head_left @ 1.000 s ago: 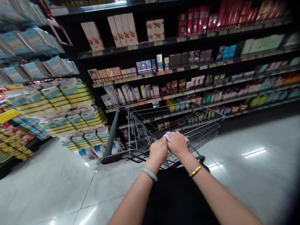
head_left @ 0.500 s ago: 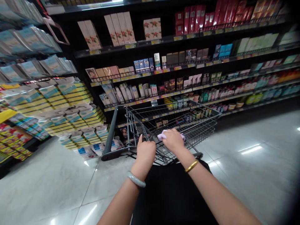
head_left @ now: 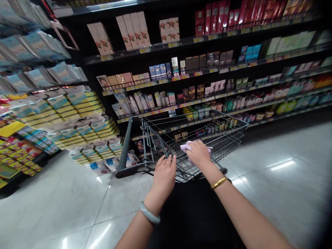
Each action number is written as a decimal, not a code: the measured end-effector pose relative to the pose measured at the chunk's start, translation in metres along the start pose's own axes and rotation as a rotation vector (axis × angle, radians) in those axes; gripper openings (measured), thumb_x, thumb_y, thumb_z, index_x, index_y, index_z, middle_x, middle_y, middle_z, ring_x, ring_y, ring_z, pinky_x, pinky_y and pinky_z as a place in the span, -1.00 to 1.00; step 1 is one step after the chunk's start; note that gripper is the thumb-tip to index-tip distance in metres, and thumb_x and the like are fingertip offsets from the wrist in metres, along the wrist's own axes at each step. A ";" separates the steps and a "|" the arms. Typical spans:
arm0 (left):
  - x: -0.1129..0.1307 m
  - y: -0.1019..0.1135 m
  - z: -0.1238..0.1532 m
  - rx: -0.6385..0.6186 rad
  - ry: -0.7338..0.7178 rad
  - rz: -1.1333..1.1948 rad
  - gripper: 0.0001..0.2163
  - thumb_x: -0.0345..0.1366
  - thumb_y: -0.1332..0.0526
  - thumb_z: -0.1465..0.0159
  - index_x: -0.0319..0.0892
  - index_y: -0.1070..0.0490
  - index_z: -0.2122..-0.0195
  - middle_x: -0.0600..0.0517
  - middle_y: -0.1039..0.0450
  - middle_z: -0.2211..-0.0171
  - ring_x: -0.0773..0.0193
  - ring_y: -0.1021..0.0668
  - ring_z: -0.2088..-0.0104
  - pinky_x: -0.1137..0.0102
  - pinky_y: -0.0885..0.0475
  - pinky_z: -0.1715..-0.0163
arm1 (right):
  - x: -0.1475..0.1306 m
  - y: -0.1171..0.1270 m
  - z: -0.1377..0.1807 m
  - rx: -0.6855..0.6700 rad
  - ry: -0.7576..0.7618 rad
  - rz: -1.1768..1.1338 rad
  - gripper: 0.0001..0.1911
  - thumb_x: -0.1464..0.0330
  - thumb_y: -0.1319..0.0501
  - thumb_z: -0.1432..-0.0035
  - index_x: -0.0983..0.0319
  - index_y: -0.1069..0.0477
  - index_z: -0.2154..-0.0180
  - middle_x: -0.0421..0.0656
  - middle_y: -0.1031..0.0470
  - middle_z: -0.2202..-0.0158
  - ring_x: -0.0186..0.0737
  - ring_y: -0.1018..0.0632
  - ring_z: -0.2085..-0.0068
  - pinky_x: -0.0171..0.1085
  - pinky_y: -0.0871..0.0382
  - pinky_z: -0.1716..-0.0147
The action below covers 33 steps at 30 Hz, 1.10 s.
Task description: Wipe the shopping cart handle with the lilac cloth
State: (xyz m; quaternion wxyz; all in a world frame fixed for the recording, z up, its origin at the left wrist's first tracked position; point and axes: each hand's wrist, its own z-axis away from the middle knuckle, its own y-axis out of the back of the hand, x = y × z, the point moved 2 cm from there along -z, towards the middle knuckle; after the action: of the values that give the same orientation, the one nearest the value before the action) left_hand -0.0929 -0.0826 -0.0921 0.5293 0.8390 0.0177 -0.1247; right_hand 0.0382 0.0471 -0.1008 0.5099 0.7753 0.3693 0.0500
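A grey wire shopping cart stands sideways in front of me, its handle to the left. My right hand is closed around a light purple cloth at the near side of the basket. Part of the cloth sticks out on both sides of the fingers. My left hand lies at the near edge of the cart beside the right one, fingers stretched forward and apart, holding nothing. Whether its fingertips touch the wires cannot be made out.
Behind the cart runs a dark shelf unit with boxes, bottles and red packages. Yellow-striped packs hang on a display at the left. Shiny grey tiles cover the floor.
My left hand has gone from curled, with one finger raised, to fingers stretched out. My right hand and the cloth have shifted slightly to the right along the cart's side.
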 end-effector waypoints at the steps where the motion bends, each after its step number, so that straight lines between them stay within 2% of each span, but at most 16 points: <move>1: 0.000 -0.001 0.000 0.001 0.014 0.018 -0.63 -0.51 -0.08 -0.26 -0.36 -0.43 -0.08 -0.26 -0.49 -0.05 0.09 -0.53 -0.06 0.11 -0.26 -0.23 | -0.014 -0.002 0.001 -0.009 0.050 -0.036 -0.79 0.28 -0.11 -0.22 0.19 -0.50 0.28 -0.08 -0.53 0.26 -0.13 -0.40 0.17 -0.21 -0.12 0.14; 3: -0.001 -0.002 -0.001 -0.008 0.026 0.045 -0.71 -0.54 -0.08 -0.23 -0.34 -0.52 0.10 -0.22 -0.57 0.09 0.10 -0.57 0.03 0.13 -0.30 -0.20 | -0.037 -0.006 0.004 0.005 0.120 -0.129 -0.78 0.27 -0.12 -0.23 0.17 -0.49 0.18 -0.12 -0.53 0.24 -0.15 -0.41 0.16 -0.23 -0.13 0.13; 5: -0.002 0.001 -0.001 0.003 0.007 0.053 -0.71 -0.56 -0.06 -0.22 -0.34 -0.53 0.14 -0.22 -0.58 0.13 0.11 -0.58 0.05 0.13 -0.31 -0.21 | -0.046 -0.010 0.008 0.012 0.136 -0.187 -0.76 0.27 -0.12 -0.23 0.16 -0.47 0.12 -0.13 -0.53 0.24 -0.16 -0.41 0.16 -0.24 -0.15 0.13; 10: -0.003 0.004 0.013 0.085 -0.089 0.063 -0.56 -0.55 -0.01 -0.27 -0.36 -0.33 -0.18 -0.22 -0.40 -0.16 0.13 -0.44 -0.19 0.10 -0.20 -0.30 | -0.015 -0.010 0.010 0.002 0.128 -0.134 -0.79 0.26 -0.14 -0.22 0.17 -0.47 0.18 -0.11 -0.52 0.24 -0.14 -0.41 0.18 -0.24 -0.14 0.13; 15: -0.008 0.001 0.041 0.124 -0.188 0.178 -0.53 -0.53 -0.01 -0.33 -0.22 -0.22 -0.27 -0.10 -0.33 -0.24 0.18 -0.34 -0.27 0.07 -0.19 -0.31 | 0.009 -0.006 0.009 0.030 0.118 -0.080 -0.81 0.29 -0.14 -0.19 0.19 -0.46 0.20 -0.11 -0.51 0.26 -0.14 -0.40 0.20 -0.25 -0.12 0.16; 18: -0.020 0.004 0.059 0.175 -0.148 0.282 -0.59 -0.47 -0.09 -0.34 -0.15 -0.29 -0.21 -0.05 -0.44 -0.15 0.20 -0.43 -0.18 0.17 -0.35 -0.19 | 0.017 -0.008 0.009 0.059 0.125 -0.060 -0.82 0.28 -0.15 -0.17 0.20 -0.46 0.23 -0.11 -0.50 0.28 -0.14 -0.38 0.21 -0.24 -0.11 0.16; 22: -0.035 0.008 0.070 0.254 0.034 0.343 -0.80 -0.38 -0.17 -0.33 -0.12 -0.47 0.05 -0.02 -0.57 0.14 0.22 -0.56 0.11 0.25 -0.47 0.04 | 0.020 -0.010 0.006 0.077 0.096 -0.039 -0.81 0.28 -0.17 -0.15 0.21 -0.46 0.23 -0.10 -0.49 0.28 -0.13 -0.37 0.21 -0.22 -0.10 0.15; 24: -0.038 0.006 0.067 0.264 0.072 0.349 -0.86 -0.37 -0.17 -0.33 -0.13 -0.48 0.13 -0.01 -0.57 0.20 0.22 -0.56 0.16 0.26 -0.47 0.07 | 0.010 -0.010 0.004 0.072 0.038 -0.023 -0.80 0.26 -0.17 -0.16 0.22 -0.46 0.24 -0.08 -0.49 0.27 -0.11 -0.37 0.20 -0.21 -0.10 0.15; 26: -0.038 0.002 0.061 0.272 0.077 0.348 -0.85 -0.36 -0.17 -0.34 -0.13 -0.48 0.12 -0.02 -0.56 0.19 0.21 -0.56 0.15 0.25 -0.46 0.07 | -0.011 -0.010 0.006 0.060 0.012 -0.025 -0.79 0.24 -0.16 -0.19 0.23 -0.46 0.25 -0.06 -0.49 0.26 -0.10 -0.36 0.18 -0.19 -0.09 0.15; 30: -0.040 -0.004 0.051 0.279 0.079 0.355 -0.86 -0.32 -0.17 -0.33 -0.12 -0.50 0.15 -0.03 -0.57 0.21 0.20 -0.56 0.15 0.24 -0.46 0.09 | -0.060 -0.016 0.012 0.033 0.168 -0.100 -0.73 0.22 -0.13 -0.23 0.18 -0.46 0.11 -0.06 -0.49 0.18 -0.07 -0.34 0.10 -0.17 -0.10 0.13; 33: -0.048 0.006 0.051 0.284 0.079 0.364 -0.86 -0.32 -0.15 -0.34 -0.13 -0.51 0.17 -0.04 -0.57 0.21 0.21 -0.57 0.16 0.26 -0.46 0.08 | -0.070 -0.023 0.013 0.021 0.224 -0.106 -0.68 0.19 -0.13 -0.22 0.16 -0.45 0.05 -0.05 -0.47 0.15 -0.05 -0.32 0.09 -0.15 -0.10 0.13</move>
State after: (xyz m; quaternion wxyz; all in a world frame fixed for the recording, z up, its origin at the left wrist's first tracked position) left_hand -0.1481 -0.1260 -0.0963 0.4186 0.8987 -0.1308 0.0043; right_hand -0.0181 -0.0013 -0.1047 0.4592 0.7495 0.4650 0.1052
